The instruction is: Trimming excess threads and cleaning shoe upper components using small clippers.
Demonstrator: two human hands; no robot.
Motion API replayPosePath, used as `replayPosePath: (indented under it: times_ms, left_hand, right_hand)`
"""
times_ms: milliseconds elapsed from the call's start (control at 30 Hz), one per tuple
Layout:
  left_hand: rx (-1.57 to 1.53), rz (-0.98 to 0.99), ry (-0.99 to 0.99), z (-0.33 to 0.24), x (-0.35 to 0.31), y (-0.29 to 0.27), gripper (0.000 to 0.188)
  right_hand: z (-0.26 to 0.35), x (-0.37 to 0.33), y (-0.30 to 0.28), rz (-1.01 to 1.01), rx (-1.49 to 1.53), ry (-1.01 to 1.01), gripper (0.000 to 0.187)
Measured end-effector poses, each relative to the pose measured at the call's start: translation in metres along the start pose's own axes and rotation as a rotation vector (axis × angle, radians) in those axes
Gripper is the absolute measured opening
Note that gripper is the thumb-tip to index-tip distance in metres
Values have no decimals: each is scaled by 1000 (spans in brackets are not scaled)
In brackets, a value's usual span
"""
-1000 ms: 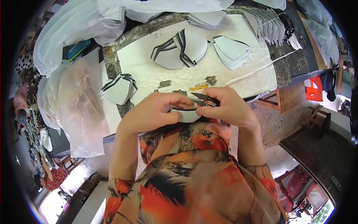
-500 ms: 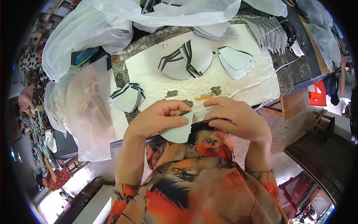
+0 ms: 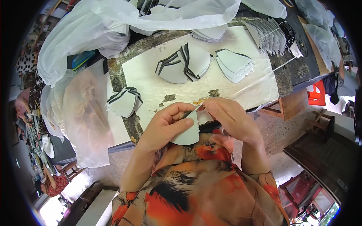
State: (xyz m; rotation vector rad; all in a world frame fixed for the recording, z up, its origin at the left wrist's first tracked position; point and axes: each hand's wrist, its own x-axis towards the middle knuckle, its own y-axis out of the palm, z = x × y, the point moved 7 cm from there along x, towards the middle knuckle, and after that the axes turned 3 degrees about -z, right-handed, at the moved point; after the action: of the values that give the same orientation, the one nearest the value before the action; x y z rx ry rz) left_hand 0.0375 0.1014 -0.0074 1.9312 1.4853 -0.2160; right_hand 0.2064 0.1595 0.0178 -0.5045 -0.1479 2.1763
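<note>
My left hand (image 3: pixel 160 127) is closed on a white fan-shaped piece (image 3: pixel 189 134) with a dark upper edge. The thumb lies across its face and the other fingers curl behind it. My right hand (image 3: pixel 234 119) pinches at the upper corner of this piece, where a thin white strip (image 3: pixel 197 107) runs up to the fingertips. A small dark sliver shows beside the strip, too fine to name. Both hands are over the table's near edge. Beyond them lie overlapping white pieces with black edging (image 3: pixel 175 67) and a smaller fanned stack (image 3: pixel 234 66).
A worn white sheet (image 3: pixel 260 81) covers the table. Another bundle of edged pieces (image 3: pixel 124 101) lies at left, beside a clear plastic bag (image 3: pixel 88 124). Fanned grey-white pieces (image 3: pixel 266 37) sit at far right. A large translucent bag (image 3: pixel 71 37) spans the back. A red stool (image 3: pixel 316 93) stands at right.
My right hand has moved inward to the upper corner of the piece and turned, its fingers now together. The white cord that crossed the sheet on the right now shows only near the far-right edge.
</note>
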Motion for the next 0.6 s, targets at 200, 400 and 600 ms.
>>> replayPosePath:
  times_ms: [200, 400, 600]
  left_hand:
    - [-15, -22, 27, 0, 3, 12, 33]
    - [-34, -46, 59, 8, 7, 10, 33]
    - [-12, -75, 62, 7, 8, 12, 33]
  right_hand:
    - [-8, -1, 6, 12, 221, 81, 46]
    - [-21, 3, 11, 36, 358, 134, 41]
    - [-27, 2, 5, 7, 457, 139, 36]
